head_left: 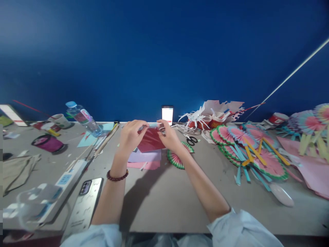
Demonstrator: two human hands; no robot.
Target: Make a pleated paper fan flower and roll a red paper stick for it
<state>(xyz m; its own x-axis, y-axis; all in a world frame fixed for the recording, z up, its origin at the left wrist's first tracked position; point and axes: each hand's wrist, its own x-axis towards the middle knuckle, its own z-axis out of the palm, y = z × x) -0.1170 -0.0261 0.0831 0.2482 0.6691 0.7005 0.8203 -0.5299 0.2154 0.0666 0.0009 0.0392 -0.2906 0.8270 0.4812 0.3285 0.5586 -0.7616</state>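
Note:
Above the middle of the table, both hands pinch the top edge of a dark red sheet of paper [150,141], where a narrow pale strip shows. My left hand [135,132] grips the upper left end, thumb and fingers pressed together. At the upper right end is my right hand [168,133], its fingers closed on the same edge. Behind and under the red sheet lie lilac paper [150,156] and pink paper [146,165]. A green-edged pink paper fan [177,158] lies under my right wrist, which partly hides it. Scissors [192,140] rest beyond that wrist.
A lit phone [167,115] stands against the blue wall. To the left are a tilted water bottle [83,118], a power strip [64,183] and another phone [83,202]. On the right lie several paper fans [269,163], a white spoon [282,195] and pink sheets [313,175].

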